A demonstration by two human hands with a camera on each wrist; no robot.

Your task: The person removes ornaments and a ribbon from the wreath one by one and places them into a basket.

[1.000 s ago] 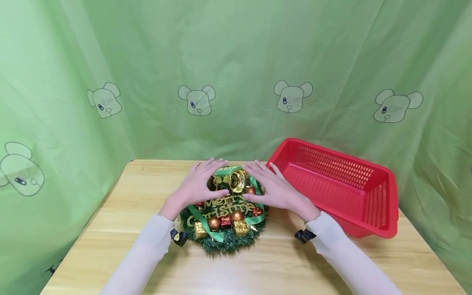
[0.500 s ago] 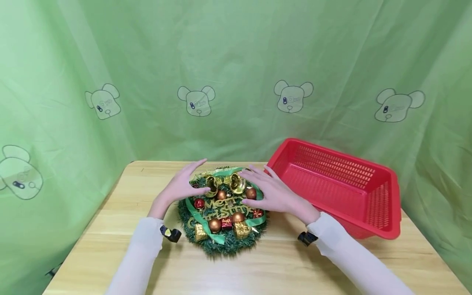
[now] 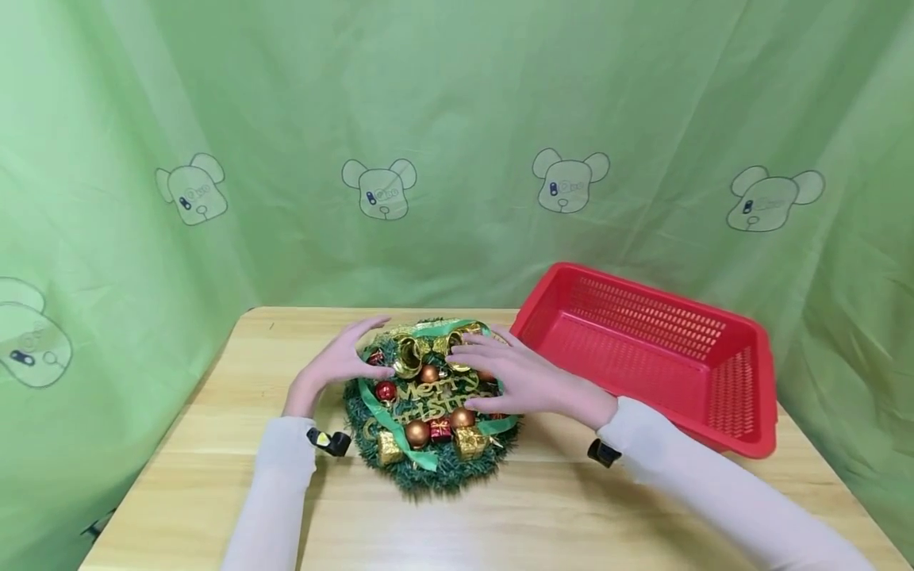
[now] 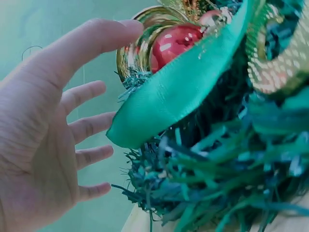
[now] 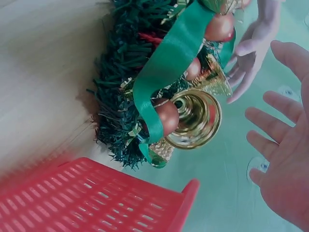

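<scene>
**Christmas wreath (image 3: 432,407) lies flat on wooden table (image 3: 214,468)**

The left hand (image 3: 341,362), at its ten o'clock, and the right hand (image 3: 527,379), at two, are both wide and holding nothing (whether the left touches, I cannot tell). It seems light and springy, its golden bells (image 3: 408,357) slippery, perhaps fragile; better grasp the tinsel rim (image 3: 437,479) at nine and three o'clock.
</scene>
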